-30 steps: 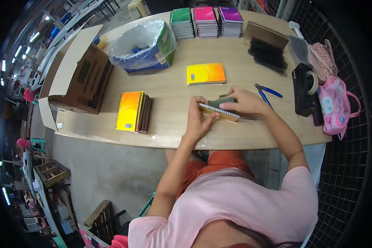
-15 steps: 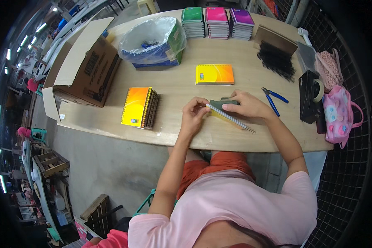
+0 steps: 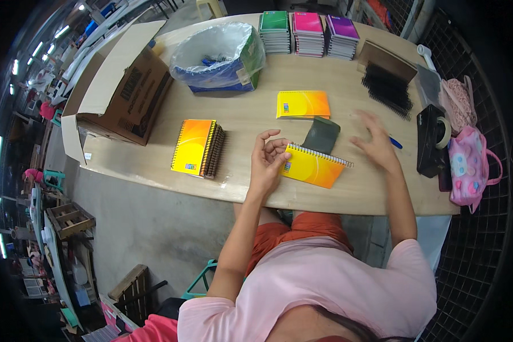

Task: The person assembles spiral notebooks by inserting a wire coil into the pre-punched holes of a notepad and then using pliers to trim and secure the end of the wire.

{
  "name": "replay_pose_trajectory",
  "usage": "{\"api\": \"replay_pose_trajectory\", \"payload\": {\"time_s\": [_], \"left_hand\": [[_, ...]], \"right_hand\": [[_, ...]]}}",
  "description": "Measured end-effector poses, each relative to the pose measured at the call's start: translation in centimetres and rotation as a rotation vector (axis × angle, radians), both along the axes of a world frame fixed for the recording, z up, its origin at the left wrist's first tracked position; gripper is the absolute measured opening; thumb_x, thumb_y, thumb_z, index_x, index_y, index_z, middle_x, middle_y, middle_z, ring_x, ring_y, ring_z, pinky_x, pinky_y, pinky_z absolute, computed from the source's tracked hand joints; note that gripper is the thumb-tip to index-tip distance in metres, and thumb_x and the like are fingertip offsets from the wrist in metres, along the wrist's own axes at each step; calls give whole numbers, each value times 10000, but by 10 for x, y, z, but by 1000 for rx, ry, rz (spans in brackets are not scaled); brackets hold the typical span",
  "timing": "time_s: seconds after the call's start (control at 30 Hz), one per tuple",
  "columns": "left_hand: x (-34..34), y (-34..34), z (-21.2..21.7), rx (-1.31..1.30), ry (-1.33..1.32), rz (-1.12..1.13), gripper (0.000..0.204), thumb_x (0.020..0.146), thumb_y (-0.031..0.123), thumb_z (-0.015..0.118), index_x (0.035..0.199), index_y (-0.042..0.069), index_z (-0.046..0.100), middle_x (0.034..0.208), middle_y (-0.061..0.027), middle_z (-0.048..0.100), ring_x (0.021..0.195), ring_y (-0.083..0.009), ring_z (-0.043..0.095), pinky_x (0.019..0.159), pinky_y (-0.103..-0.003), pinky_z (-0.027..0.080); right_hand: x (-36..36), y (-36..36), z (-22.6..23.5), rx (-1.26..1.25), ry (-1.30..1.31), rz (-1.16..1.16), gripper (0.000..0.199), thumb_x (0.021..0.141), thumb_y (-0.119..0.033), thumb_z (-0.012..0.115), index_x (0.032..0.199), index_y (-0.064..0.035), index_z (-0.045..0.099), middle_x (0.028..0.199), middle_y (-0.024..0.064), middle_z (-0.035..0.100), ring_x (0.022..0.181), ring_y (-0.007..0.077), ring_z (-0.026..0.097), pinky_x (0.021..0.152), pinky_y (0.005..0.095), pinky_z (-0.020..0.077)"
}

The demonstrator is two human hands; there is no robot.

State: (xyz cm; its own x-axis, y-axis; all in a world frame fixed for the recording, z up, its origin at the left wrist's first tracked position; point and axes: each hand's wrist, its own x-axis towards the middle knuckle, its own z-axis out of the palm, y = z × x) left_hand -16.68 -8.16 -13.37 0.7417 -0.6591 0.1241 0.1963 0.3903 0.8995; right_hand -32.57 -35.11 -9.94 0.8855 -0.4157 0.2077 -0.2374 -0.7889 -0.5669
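My left hand (image 3: 267, 162) pinches the left end of a spiral notebook (image 3: 315, 167) with a yellow and orange cover. The wire coil runs along its upper edge and sticks out a little at the right end. Just behind it lies a flat dark green piece (image 3: 323, 135), its material unclear. My right hand (image 3: 375, 142) is raised over the table to the right, fingers spread and slightly blurred, holding nothing. It covers most of the pliers; one blue handle (image 3: 395, 143) shows beside it. A second yellow notebook (image 3: 303, 104) lies farther back.
At left stands a stack of yellow notebooks (image 3: 195, 148) beside an open carton (image 3: 132, 100). Behind are a plastic-lined box (image 3: 218, 62) and green, pink and purple notebook stacks (image 3: 309, 37). Black coils (image 3: 386, 88), a tape dispenser (image 3: 432, 139) and a pink pouch (image 3: 472, 168) line the right.
My right hand has let go of the dark green piece and moved right, over the pliers. The green piece now lies on the table, and the held notebook's cover is turned into view.
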Motion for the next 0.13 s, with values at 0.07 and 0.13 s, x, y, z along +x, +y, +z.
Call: {"api": "replay_pose_trajectory", "payload": {"time_s": [0.07, 0.13], "left_hand": [[-2, 3, 3, -22, 45, 4, 597, 855, -97, 676, 1366, 53, 405, 1063, -104, 652, 976, -156, 645, 885, -268, 533], [-5, 0, 5, 19, 34, -16, 667, 889, -73, 659, 1450, 81, 332, 1190, -166, 646, 1064, -204, 655, 951, -296, 531]], "right_hand": [[-23, -3, -19, -142, 158, -214, 758, 823, -267, 774, 1483, -106, 439, 1513, 249, 375, 1417, 416, 339, 1118, 550, 331], [-53, -37, -65, -226, 297, -384, 907, 778, -346, 817, 1530, -137, 354, 1567, 197, 335, 1463, 434, 271, 1119, 693, 234]]}}
